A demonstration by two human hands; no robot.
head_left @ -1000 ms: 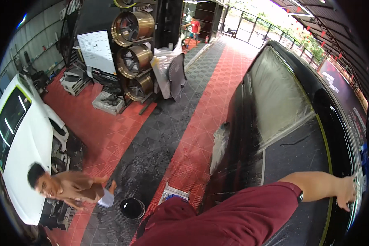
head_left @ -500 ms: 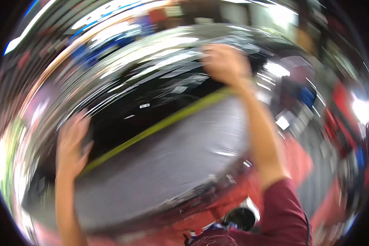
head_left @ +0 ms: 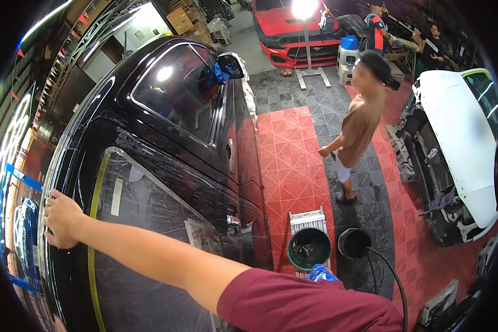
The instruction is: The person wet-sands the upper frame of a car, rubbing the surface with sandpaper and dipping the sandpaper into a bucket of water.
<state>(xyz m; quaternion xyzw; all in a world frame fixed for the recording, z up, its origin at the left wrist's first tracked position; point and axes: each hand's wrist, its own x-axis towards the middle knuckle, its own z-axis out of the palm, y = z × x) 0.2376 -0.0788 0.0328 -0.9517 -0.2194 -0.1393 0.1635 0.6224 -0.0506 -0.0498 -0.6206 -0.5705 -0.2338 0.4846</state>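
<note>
Your left hand [head_left: 65,221] is at the bright edge of the roof [head_left: 51,177], fingers bent over it and arm stretched far out to the left; you cannot tell whether it clasps that edge or simply leans there. Your right hand is out of sight. The black car [head_left: 174,148] fills the left half of the view, close against your side. Just inside the hand runs a strip of yellow tape [head_left: 93,216], bordering a panel covered with clear plastic sheeting [head_left: 155,202] (a short white strip [head_left: 117,197] shows on it). Your forearm passes over that covered panel. Further forward are a shiny side window [head_left: 166,83] and a side mirror [head_left: 231,65] with something blue next to it.

To your right, on red and dark floor tiles, a dark green bucket [head_left: 292,247] stands on a metal step [head_left: 308,217]; a black bucket [head_left: 342,244] sits just beside it, with a black hose [head_left: 398,279] curving from its rim. Beyond them a person in a brown shirt [head_left: 362,127] stands side-on. A white car body [head_left: 459,122] is at the far right, and a red car [head_left: 285,36] is at the back, behind a lit lamp on a stand [head_left: 307,50].
</note>
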